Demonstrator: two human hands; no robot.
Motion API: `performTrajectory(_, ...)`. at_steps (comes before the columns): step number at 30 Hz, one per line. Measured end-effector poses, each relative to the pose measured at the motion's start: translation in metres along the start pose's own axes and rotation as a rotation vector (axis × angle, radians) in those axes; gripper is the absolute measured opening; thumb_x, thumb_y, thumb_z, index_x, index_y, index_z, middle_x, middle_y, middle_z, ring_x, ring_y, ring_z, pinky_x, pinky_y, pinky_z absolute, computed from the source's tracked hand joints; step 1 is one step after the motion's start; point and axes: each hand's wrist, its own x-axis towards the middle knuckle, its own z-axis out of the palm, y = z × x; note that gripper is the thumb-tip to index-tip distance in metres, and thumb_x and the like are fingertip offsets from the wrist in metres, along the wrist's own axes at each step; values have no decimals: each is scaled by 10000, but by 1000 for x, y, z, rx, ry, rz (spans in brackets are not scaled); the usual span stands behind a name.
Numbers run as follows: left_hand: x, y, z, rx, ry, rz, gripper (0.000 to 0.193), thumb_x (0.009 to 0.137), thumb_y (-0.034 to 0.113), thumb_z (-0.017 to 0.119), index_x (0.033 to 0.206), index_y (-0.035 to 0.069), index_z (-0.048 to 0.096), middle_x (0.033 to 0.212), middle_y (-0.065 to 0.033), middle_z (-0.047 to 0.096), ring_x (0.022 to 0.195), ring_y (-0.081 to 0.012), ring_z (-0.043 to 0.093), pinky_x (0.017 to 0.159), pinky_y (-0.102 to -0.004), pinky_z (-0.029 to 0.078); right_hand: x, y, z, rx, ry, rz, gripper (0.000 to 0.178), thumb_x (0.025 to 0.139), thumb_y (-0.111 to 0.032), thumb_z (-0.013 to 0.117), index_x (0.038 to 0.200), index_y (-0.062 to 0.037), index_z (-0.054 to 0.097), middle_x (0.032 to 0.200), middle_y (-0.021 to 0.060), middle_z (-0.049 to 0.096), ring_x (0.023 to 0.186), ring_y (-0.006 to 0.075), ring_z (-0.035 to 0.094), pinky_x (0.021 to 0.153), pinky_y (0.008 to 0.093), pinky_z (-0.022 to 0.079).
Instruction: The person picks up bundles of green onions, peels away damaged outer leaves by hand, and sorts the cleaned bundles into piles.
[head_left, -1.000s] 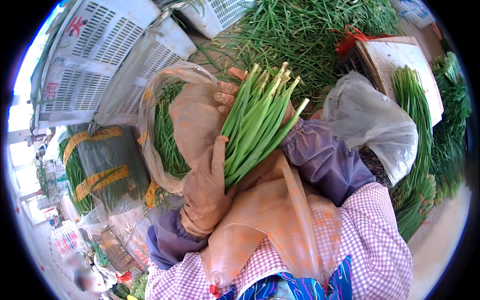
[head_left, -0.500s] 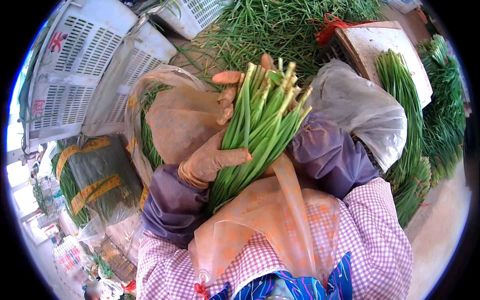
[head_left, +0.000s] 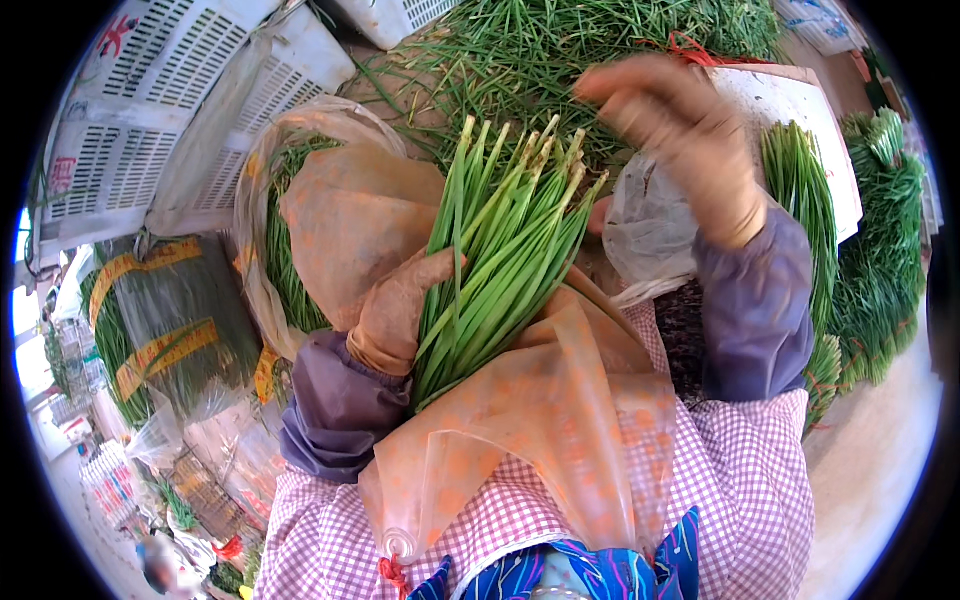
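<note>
My left hand (head_left: 398, 310), in a tan glove, grips a thick bunch of green garlic chives (head_left: 495, 250) held upright against my chest, cut ends pointing up. My right hand (head_left: 680, 135), also gloved, is raised above and to the right of the bunch, blurred, fingers loosely apart and holding nothing. An orange translucent plastic apron (head_left: 545, 430) hangs below the bunch. A clear plastic bag (head_left: 650, 225) lies just behind the bunch on the right.
A big heap of loose chives (head_left: 560, 50) covers the surface ahead. Tied bundles of chives (head_left: 880, 250) lie at right beside a white board (head_left: 790, 110). White slotted crates (head_left: 150, 110) stand at left; a bagged bundle with yellow bands (head_left: 165, 320) lies lower left.
My right hand has let go of the bunch and risen up to the right. My left hand has slid lower on the stems and now holds the bunch alone.
</note>
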Motion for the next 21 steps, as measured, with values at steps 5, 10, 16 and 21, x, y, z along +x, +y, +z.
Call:
performTrajectory(5,0,0,-2,-132,-6,-14,415,913,200,518,1277,7,469,1131,-127,616,947,-226,634,830,-354,535,-20,-21,59,-626,-424,-304,205,686,-222,713,857,-114,675,903,69,605,891,255,571,832,415,447)
performTrajectory(10,-3,-1,-15,-260,12,-112,369,912,205,516,1218,-2,518,1078,-125,638,918,-232,644,797,-359,546,-24,-8,87,-512,-435,-500,233,617,-153,653,838,-82,644,870,73,602,857,273,581,800,392,467)
performTrajectory(16,-9,3,-2,-88,-5,-30,444,864,120,587,1283,22,474,1116,-91,621,934,-214,635,805,-330,535,-37,-4,86,177,-43,108,127,948,-128,519,940,-19,584,895,80,633,735,156,593,667,255,488)
performTrajectory(21,-8,-9,3,324,38,127,623,760,-15,688,1328,48,439,1159,-23,584,1009,-123,563,883,-280,468,-24,8,85,848,291,531,55,931,-106,548,934,-52,557,812,68,633,569,101,520,503,226,434)
